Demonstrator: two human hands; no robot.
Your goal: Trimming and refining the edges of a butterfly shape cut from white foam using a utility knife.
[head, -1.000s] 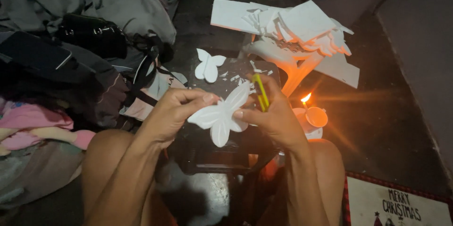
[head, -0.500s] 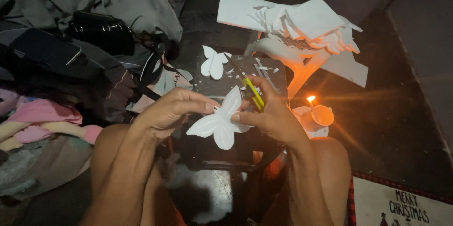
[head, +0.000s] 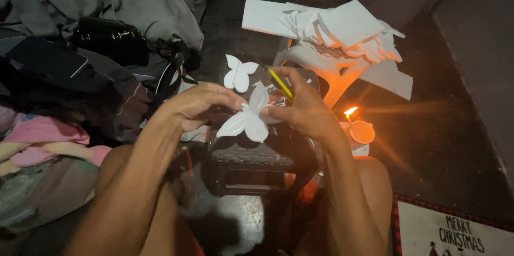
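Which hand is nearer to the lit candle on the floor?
Right. The right hand, pinching the white butterfly cutout and holding a yellow tool, sits just left of the candle. The left hand grips the cutout's far side, farther away.

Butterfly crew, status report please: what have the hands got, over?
Left hand and right hand both pinch white butterfly cutout. Right also holds yellow tool. Second butterfly lies beyond; lit candle burns at right.
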